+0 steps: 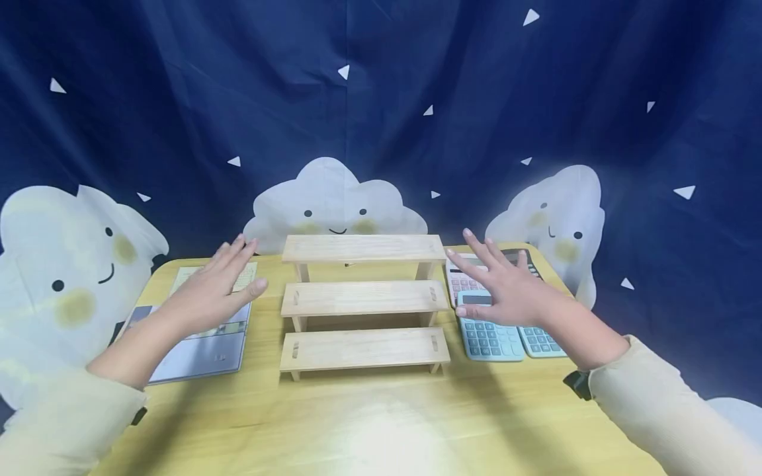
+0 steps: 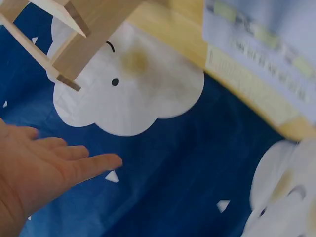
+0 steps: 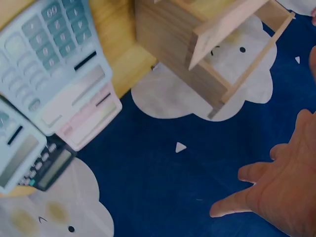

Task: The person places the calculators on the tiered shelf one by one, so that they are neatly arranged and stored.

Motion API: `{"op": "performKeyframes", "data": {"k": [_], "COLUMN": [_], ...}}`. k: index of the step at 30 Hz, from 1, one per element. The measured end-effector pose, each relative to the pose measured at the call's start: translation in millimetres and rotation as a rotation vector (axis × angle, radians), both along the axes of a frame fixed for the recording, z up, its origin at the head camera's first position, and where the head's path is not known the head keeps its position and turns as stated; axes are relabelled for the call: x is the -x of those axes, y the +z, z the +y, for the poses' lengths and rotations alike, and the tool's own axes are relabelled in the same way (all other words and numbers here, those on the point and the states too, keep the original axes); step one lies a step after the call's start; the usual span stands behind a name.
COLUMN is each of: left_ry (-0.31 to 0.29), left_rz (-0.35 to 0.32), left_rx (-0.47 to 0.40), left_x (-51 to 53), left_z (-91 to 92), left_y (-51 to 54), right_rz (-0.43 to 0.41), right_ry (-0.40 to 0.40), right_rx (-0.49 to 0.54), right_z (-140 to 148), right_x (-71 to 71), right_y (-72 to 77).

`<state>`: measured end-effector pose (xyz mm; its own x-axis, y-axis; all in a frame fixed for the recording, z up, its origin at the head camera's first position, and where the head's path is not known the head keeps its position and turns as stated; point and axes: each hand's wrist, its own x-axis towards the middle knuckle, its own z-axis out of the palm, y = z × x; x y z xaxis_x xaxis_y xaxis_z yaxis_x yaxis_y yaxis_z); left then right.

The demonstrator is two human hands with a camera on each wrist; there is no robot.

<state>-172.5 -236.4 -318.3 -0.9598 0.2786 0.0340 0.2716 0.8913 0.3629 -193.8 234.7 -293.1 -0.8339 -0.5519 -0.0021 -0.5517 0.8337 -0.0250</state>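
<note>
A three-tier wooden stand (image 1: 364, 297) occupies the middle of the table, its steps rising toward the back. My left hand (image 1: 214, 291) hovers to its left with fingers extended, above a notebook (image 1: 205, 357) with a pale blue cover. On the stand's other side, my right hand (image 1: 506, 284) is spread in the air over several calculators. Among these are a light blue calculator (image 1: 491, 337), a pink one (image 3: 91, 118) and a black one (image 3: 53, 165). Both palms appear empty in the wrist views, where the left hand (image 2: 44, 173) and right hand (image 3: 281, 182) show straight fingers.
The yellow wood-grain table (image 1: 357, 423) has rounded back corners. Behind it hangs a dark blue curtain (image 1: 381, 119) printed with white clouds and small triangles. A cream paper booklet (image 1: 186, 274) lies behind the notebook at the left.
</note>
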Motion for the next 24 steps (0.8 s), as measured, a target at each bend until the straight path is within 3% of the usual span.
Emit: {"op": "performKeyframes", "data": {"k": [4, 8, 12, 15, 18, 21, 24], "left_ry": [0.116, 0.206, 0.271, 0.285, 0.241, 0.195, 0.193], "left_rz": [-0.097, -0.334, -0.562, -0.651, -0.719, -0.781, -0.821], "left_rx": [-0.227, -0.531, -0.764, -0.827, -0.871, -0.914, -0.959], "left_x": [-0.1, -7.3, -14.9, -18.5, -20.0, -20.3, -21.4], "left_z": [0.1, 1.3, 3.0, 6.8, 12.5, 17.8, 21.9], "left_y": [-22.2, -53.2, -81.4, -96.9, -107.7, -116.1, -123.2], "right_rz": [-0.01, -0.002, 0.046, 0.063, 0.064, 0.053, 0.019], "right_ry": [-0.026, -0.084, -0.111, -0.129, -0.175, -0.254, -0.352], "right_rx": [0.009, 0.004, 0.016, 0.047, 0.069, 0.076, 0.078], "right_z": [8.3, 26.1, 50.7, 70.2, 88.2, 105.7, 122.6], "right_x": [-3.1, -3.0, 2.7, 6.0, 6.2, 5.4, 5.7], "right_y": [-10.1, -22.1, -37.8, -48.1, -56.0, -63.5, -72.0]}}
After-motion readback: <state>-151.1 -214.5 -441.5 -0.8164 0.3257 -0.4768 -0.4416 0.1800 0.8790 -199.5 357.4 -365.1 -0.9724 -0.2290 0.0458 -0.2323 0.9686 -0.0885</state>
